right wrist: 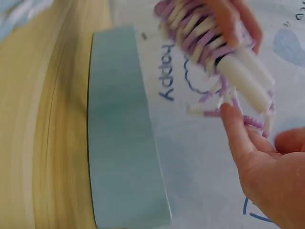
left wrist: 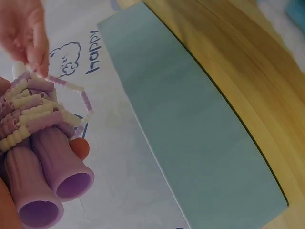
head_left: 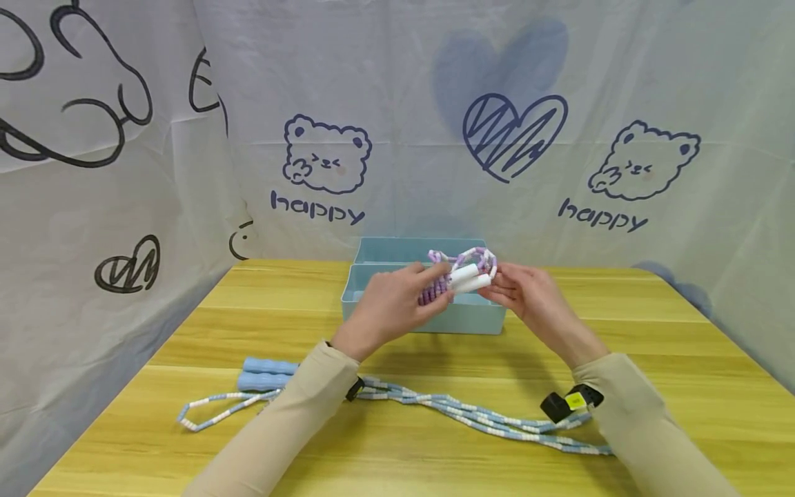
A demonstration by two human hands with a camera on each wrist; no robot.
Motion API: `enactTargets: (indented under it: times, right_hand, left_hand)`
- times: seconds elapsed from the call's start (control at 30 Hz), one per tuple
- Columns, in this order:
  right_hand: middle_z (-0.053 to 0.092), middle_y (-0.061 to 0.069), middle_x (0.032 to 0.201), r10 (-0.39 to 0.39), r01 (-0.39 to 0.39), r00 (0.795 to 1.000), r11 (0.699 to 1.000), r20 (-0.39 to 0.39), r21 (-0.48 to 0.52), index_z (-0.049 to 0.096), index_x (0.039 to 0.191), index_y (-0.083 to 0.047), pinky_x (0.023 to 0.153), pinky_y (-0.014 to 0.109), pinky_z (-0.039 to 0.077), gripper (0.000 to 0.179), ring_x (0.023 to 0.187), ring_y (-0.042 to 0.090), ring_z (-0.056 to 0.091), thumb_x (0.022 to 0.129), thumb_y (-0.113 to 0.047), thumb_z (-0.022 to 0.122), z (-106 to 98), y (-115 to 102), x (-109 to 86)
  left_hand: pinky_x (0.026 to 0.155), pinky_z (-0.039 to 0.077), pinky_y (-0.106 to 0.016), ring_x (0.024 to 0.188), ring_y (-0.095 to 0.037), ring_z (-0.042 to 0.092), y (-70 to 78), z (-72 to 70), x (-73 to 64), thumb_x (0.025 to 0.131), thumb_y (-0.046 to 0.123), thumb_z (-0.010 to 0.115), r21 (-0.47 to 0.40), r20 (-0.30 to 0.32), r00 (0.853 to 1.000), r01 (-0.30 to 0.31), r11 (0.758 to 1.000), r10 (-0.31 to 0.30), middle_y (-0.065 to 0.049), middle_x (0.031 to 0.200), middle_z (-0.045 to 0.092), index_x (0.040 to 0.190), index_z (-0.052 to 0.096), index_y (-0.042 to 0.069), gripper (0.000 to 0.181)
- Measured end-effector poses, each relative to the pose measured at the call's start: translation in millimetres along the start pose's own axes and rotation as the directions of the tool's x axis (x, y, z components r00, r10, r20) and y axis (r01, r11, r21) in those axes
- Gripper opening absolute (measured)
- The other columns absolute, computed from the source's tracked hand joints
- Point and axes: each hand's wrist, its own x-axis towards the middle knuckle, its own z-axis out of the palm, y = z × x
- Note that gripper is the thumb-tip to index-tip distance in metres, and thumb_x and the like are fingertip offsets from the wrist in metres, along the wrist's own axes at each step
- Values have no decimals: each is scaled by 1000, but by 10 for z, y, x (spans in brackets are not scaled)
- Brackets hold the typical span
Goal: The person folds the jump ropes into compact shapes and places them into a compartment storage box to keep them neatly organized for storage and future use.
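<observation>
A purple-and-white beaded jump rope is bundled above the front of a light blue bin. My left hand grips the bundle, with rope wound around the handles. Flared purple handle ends show in the left wrist view, and white ends point toward my right hand in the right wrist view. A loose beaded loop hangs off the bundle. My right hand has its fingers extended at this loop, the index fingertip touching the beads and the thumb apart from them.
Across the front of the wooden table lies a blue-and-white beaded jump rope, its blue handles at the left, partly hidden by my left sleeve. A divider crosses the bin. Printed white cloth hangs behind and beside the table.
</observation>
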Motion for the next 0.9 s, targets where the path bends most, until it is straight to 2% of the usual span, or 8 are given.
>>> enactTargets:
  times: [0.1, 0.2, 0.33, 0.47, 0.6, 0.7, 0.8, 0.9]
  right_hand:
    - [70, 10, 110, 16, -16, 1000, 999, 3, 37, 33, 143, 13, 92, 32, 49, 60, 101, 20, 68, 106, -33, 43, 34, -3, 2]
    - [67, 10, 113, 6, -7, 1000, 997, -12, -77, 32, 145, 11, 90, 32, 51, 68, 99, 18, 68, 104, -41, 46, 69, 20, 5]
    - [58, 19, 118, -9, -3, 998, 982, -60, -190, 25, 152, 4, 86, 29, 53, 63, 93, 14, 66, 104, -29, 51, 84, 71, 10]
    - [56, 23, 122, -51, 38, 997, 980, -62, -197, 19, 155, -5, 85, 25, 53, 61, 92, 12, 65, 102, -8, 49, 62, 96, 11]
    - [66, 10, 104, -110, 90, 992, 966, -69, -243, 30, 152, -11, 78, 25, 53, 60, 85, 13, 64, 97, 1, 51, 28, 106, 16]
    - [70, 6, 91, -156, 119, 984, 937, -88, -329, 41, 146, -14, 73, 27, 54, 54, 77, 14, 64, 96, -1, 56, 8, 123, 22]
    - [71, 12, 97, -197, 144, 977, 899, -86, -414, 48, 141, -16, 72, 29, 54, 48, 78, 17, 64, 96, -5, 60, -8, 138, 19]
    - [67, 15, 106, -234, 183, 971, 853, -45, -489, 56, 135, -15, 72, 30, 54, 40, 82, 21, 63, 97, -9, 62, -27, 141, 17]
  left_hand:
    - [43, 35, -20, 52, -6, 45, -6, 31, -2, 99, 46, 52, 70, -3, 998, -67, 995, 68, 3, 81, 55, 132, 59, 28, 38]
    - [41, 32, -20, 49, -7, 42, -8, 55, -10, 98, 44, 54, 139, 10, 989, -147, 979, 147, 4, 77, 51, 129, 60, 28, 35]
    - [41, 31, -19, 48, -7, 40, 5, 79, -18, 97, 45, 55, 181, 40, 979, -204, 962, 200, 5, 77, 50, 129, 60, 29, 36]
    - [41, 31, -20, 49, -7, 40, 19, 89, -18, 98, 46, 53, 148, 74, 984, -171, 974, 162, 6, 76, 48, 131, 60, 30, 38]
    - [41, 32, -21, 50, -7, 41, 29, 94, -13, 98, 47, 52, 103, 102, 988, -130, 986, 119, 7, 75, 49, 133, 59, 30, 39]
    - [41, 33, -22, 51, -7, 43, 38, 102, -13, 98, 48, 51, 81, 120, 987, -115, 990, 105, 7, 76, 50, 136, 58, 30, 42]
    - [42, 35, -22, 53, -8, 45, 40, 108, -17, 98, 49, 51, 50, 138, 987, -94, 994, 86, 7, 79, 54, 136, 57, 30, 43]
    - [45, 37, -23, 56, -8, 48, 33, 108, -20, 98, 50, 50, -9, 170, 984, -56, 998, 56, 7, 86, 59, 137, 57, 30, 44]
